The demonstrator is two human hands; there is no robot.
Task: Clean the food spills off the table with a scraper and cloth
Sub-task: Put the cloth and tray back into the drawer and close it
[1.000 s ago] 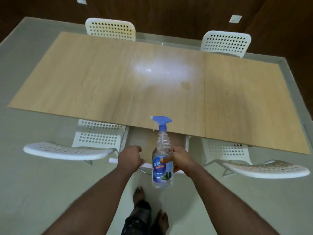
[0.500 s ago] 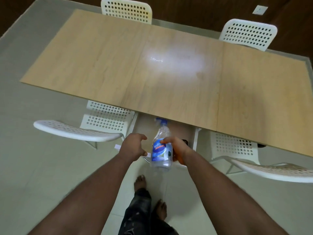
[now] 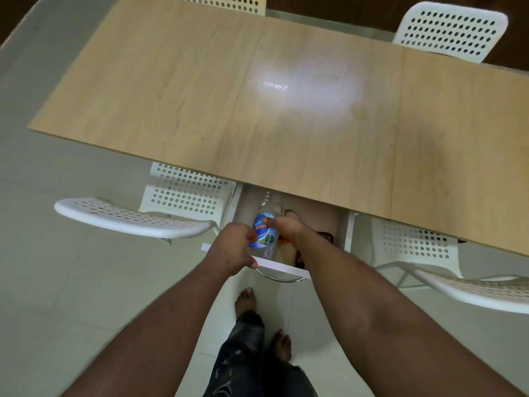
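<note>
My right hand [image 3: 286, 227] grips the spray bottle [image 3: 264, 230], lowering it into the open drawer [image 3: 286, 269] under the counter [image 3: 286, 110], probably to stow it. My left hand [image 3: 232, 247], fingers curled, steadies the drawer front.

On my feed, an open white drawer [image 3: 286, 269] with a chrome handle [image 3: 282, 279] contains a clear spray bottle [image 3: 264, 233] and something dark, possibly a tool. A left chair [image 3: 183, 193] and a right chair [image 3: 415, 242], white and perforated, flank the drawer; a far chair [image 3: 449, 30] stands well beyond it.
</note>
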